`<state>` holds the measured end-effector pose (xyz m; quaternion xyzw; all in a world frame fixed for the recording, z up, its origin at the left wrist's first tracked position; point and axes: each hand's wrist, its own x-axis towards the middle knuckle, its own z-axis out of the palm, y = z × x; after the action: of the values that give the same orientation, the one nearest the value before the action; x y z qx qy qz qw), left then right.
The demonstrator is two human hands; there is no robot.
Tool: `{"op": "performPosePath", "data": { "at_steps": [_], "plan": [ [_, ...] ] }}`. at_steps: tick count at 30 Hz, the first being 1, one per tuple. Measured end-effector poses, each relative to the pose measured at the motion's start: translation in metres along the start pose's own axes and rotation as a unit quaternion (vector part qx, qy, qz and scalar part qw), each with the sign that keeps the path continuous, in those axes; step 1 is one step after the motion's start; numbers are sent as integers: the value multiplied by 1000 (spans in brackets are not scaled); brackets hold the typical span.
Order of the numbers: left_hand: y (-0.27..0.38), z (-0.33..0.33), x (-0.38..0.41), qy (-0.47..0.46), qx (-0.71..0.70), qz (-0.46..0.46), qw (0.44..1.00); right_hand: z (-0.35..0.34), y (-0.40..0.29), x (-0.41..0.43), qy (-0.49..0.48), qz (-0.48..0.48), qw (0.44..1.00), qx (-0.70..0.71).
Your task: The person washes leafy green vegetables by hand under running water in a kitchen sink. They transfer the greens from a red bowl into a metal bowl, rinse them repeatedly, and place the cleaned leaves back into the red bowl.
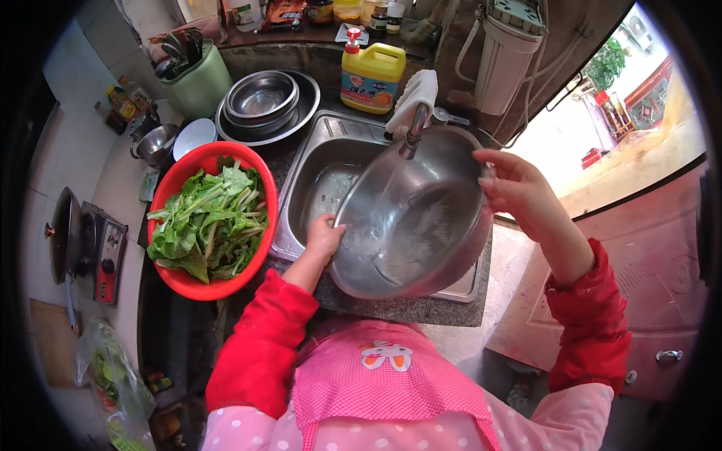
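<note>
A large stainless steel basin [434,225] is tilted under the faucet [414,132], partly over the sink [333,146]. Water streams from the spout into the basin, and some lies in its lower part. My left hand [325,239] grips the basin's left rim, its fingers partly hidden beneath. On the raised right side, my right hand [510,183] holds the rim with thumb and fingers. Left of the sink, a red plastic basin [271,237] is heaped with green leafy vegetables [208,220].
Stacked metal bowls [262,96] and a white bowl [194,138] stand behind the red basin. A yellow detergent jug [372,79] is behind the sink. A water filter housing [505,67] hangs at back right. Far left are a portable gas stove [104,253] and a wok [65,237].
</note>
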<state>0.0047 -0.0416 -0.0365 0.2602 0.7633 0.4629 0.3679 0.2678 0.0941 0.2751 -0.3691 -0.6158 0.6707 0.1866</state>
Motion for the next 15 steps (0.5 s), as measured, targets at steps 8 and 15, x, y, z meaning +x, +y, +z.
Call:
{"op": "performPosePath", "data": {
  "at_steps": [8, 15],
  "plan": [
    [28, 82, -27, -262, 103, -1, 960, 51, -55, 87, -43, 31, 998, -44],
    [28, 111, -51, -413, 31, -32, 910, 12, -45, 73, 12, 46, 999, -20]
  ]
}}
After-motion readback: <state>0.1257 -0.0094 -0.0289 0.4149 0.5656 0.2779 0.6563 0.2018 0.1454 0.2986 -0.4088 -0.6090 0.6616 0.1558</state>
